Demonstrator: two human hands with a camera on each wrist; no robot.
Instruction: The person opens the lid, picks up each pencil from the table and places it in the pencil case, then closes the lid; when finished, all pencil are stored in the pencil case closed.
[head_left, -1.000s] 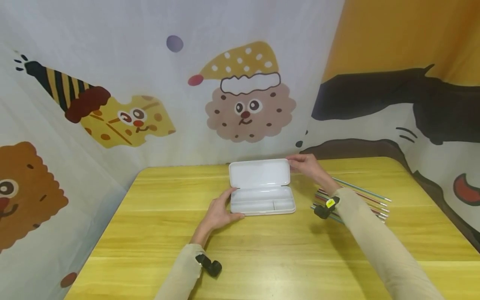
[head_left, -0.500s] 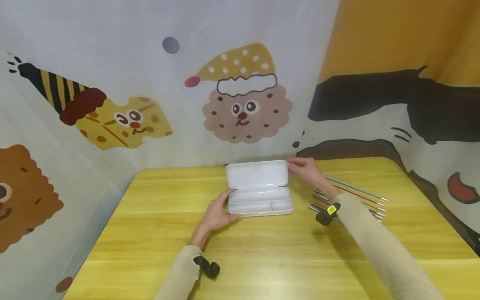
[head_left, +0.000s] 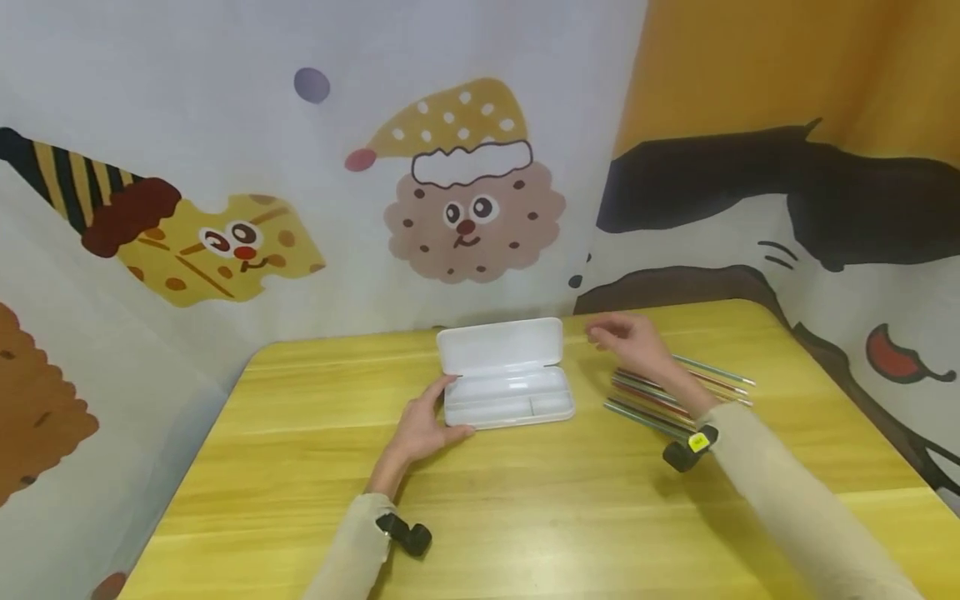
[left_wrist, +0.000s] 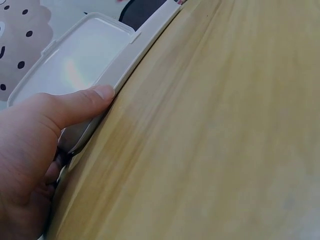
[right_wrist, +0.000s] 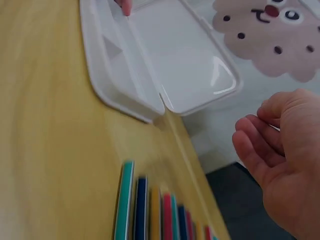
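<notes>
A white pencil case (head_left: 517,422) stands with its lid (head_left: 501,346) raised at the back of the table, its compartments bare. My left hand (head_left: 418,428) grips the case's left end, the thumb along the front wall, as the left wrist view also shows; its other fingers are partly hidden there. To the right of the lid, apart from it, my right hand (head_left: 630,343) hovers with loosely bent fingers and holds nothing. Beneath the right forearm lies a row of several coloured pencils (head_left: 637,417), partly covered by the arm. Their ends appear low in the right wrist view.
The yellow wood-grain table (head_left: 540,517) ends at the back against a printed cloth (head_left: 360,308) with cartoon figures. Each wrist carries a small black camera, the right one (head_left: 681,455) just over the pencils' near side.
My right hand has let go of the lid's right edge and moved right, away from it. The left hand keeps its grip on the pencil case. The head view has shifted slightly.
</notes>
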